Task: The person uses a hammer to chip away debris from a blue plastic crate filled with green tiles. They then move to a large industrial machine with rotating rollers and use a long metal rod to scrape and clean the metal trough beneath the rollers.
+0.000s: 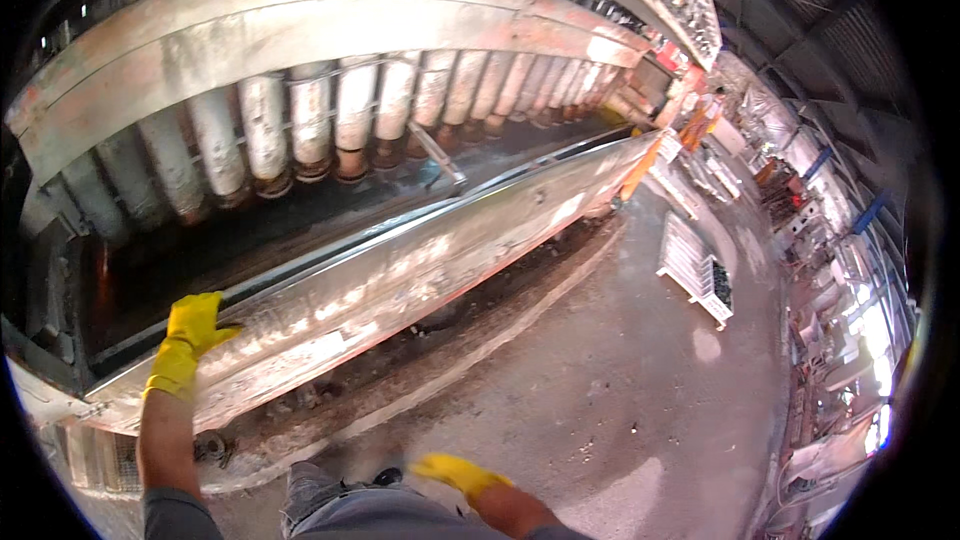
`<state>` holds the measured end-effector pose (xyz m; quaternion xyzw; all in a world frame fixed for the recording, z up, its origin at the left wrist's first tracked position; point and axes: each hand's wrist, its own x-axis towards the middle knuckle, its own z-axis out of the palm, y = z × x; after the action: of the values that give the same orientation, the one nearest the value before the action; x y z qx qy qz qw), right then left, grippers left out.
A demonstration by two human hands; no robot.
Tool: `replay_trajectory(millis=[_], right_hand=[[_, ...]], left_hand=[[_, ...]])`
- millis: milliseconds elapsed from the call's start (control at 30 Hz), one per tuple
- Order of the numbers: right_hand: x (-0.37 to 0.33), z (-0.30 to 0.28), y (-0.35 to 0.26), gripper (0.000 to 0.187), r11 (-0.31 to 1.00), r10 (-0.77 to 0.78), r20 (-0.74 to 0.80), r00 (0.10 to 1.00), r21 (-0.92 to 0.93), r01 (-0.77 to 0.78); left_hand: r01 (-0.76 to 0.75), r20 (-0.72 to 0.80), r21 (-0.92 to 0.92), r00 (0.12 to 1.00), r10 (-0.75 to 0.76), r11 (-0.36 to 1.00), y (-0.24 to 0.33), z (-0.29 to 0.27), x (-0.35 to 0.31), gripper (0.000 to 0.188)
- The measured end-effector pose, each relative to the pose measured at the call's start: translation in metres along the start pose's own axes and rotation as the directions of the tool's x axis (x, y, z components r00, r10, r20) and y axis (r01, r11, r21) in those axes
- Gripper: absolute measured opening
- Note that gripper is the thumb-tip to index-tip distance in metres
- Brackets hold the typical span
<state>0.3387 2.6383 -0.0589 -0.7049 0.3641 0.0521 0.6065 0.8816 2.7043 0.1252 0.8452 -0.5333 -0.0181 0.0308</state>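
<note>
My left hand (194, 325), in a yellow rubber glove, is at the near rim of a long metal trough (400, 275). Its fingers curl over that edge, while the thumb stays on the outer side. Low in front of my body hangs my right hand (456, 472), gloved in yellow too. Motion smears its fingers, and I see nothing in it. Dark liquid or a dark floor lies inside the trough; I cannot tell which. A thin metal bar (438, 154) slants across the trough's inside.
A row of upright pale cylinders (311, 120) stands along the trough's far side, below a wide curved panel (300, 20). On the concrete floor (600, 380) to the right lies a white slatted pallet or crate (690, 258). A person in orange (700, 120) is far off.
</note>
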Motion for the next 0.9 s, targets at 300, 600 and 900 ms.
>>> replay_trajectory(millis=[300, 600, 900], right_hand=[[-0.214, -0.07, 0.146, 0.043, 0.668, 0.709, -0.621, 0.335, 0.743, -0.038], [-0.148, -0.088, 0.192, 0.04, 0.59, 0.689, -0.58, 0.436, 0.797, 0.129], [-0.153, -0.206, 0.222, 0.038, 0.665, 0.598, -0.697, 0.395, 0.707, 0.241]], left_hand=[[0.21, -0.607, 0.021, 0.78, -0.154, 0.978, 0.03, 0.054, -0.026, 0.064], [0.103, -0.656, 0.088, 0.754, -0.02, 0.991, 0.141, 0.059, 0.061, 0.08], [-0.09, -0.64, 0.026, 0.763, 0.086, 0.996, 0.291, 0.046, 0.17, 0.084]])
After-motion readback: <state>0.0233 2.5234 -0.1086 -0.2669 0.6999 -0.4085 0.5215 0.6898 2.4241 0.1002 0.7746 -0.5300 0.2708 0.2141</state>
